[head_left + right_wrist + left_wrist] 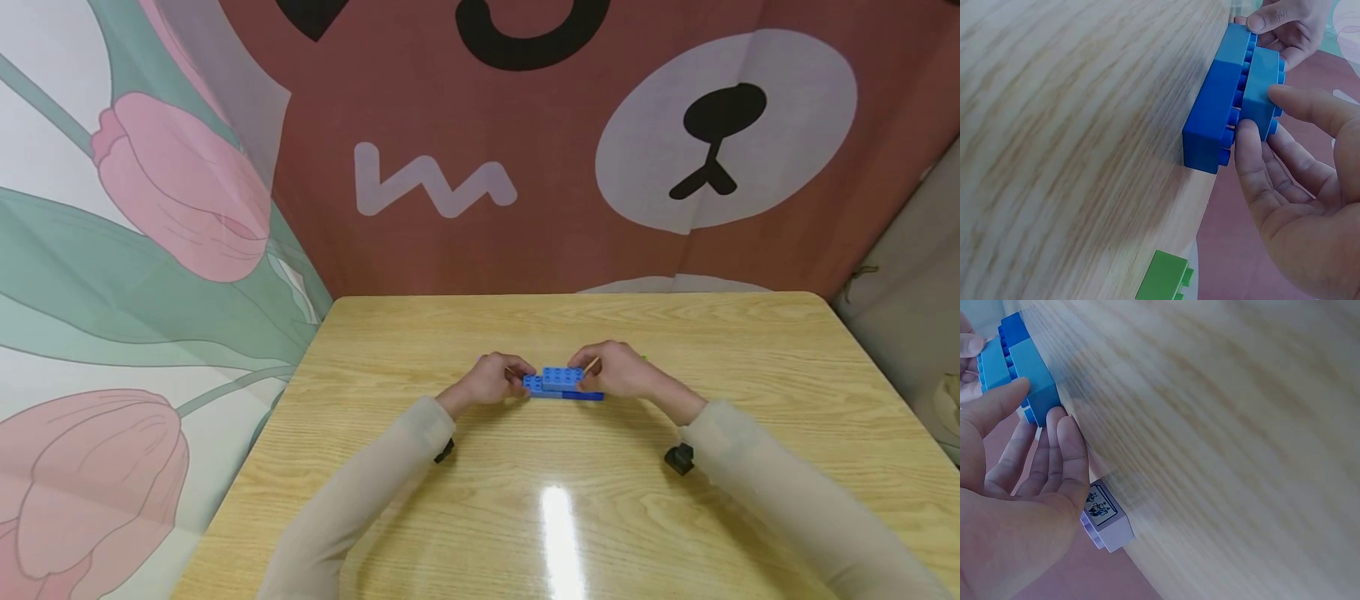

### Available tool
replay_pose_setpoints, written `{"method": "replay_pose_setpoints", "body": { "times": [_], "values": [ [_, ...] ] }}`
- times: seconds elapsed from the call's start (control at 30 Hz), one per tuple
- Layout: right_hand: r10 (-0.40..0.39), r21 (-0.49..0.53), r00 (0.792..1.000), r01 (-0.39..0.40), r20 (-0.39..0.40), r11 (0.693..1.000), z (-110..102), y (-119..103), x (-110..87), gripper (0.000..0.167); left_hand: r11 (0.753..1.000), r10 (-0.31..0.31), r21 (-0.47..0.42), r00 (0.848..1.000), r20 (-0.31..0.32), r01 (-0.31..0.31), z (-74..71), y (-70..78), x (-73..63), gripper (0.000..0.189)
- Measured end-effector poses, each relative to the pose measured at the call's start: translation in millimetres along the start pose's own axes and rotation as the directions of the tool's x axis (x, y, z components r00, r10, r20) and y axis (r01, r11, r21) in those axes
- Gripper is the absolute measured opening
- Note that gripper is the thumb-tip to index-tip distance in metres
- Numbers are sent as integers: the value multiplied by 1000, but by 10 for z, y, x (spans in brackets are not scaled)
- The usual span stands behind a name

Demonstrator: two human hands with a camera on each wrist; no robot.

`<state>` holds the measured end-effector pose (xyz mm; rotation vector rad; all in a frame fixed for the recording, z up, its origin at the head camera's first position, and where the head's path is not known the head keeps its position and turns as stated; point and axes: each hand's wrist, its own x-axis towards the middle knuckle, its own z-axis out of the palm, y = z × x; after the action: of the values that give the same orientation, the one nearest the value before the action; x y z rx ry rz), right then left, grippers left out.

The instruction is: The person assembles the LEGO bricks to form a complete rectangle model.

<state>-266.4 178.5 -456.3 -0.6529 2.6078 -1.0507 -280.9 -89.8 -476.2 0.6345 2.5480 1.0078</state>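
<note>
Two blue toy building bricks lie end to end on the table, a light blue one (1036, 378) at the left and a dark blue one (1204, 125) at the right. A second light blue brick (561, 385) sits above them, across their join; in the right wrist view, dark gaps and studs show beneath it. With thumb and fingers, my left hand (491, 379) grips the left end of the lower light blue brick. My right hand (618, 368) pinches the upper brick near its right end, thumb on the near side and fingertips around the end.
A lilac brick (1113, 531) with a printed picture stands on the table beyond my left hand. Past my right hand is a green brick (1163, 275), cut off by the view's lower edge. The wooden table (450, 517) ends at a printed cloth (525, 242).
</note>
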Motion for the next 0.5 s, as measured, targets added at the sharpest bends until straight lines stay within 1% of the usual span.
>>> {"method": "replay_pose_setpoints", "body": {
  "times": [0.23, 0.4, 0.5],
  "values": [
    [-13, -6, 1000, 13, 3, 1000, 14, -10, 2, 31, 1000, 4, -16, 1000, -6, -4, -7, -1, -1, 29],
    [-2, -2, 1000, 2, 14, 1000, 8, -13, 6, 32, 998, 4, -62, 1000, -2, -4, -40, 2, -1, 29],
    [9, 10, 1000, -9, 20, 1000, 3, -4, 12, 32, 997, 21, -80, 1000, -11, -22, -73, 30, 3, 28]
  ]
}}
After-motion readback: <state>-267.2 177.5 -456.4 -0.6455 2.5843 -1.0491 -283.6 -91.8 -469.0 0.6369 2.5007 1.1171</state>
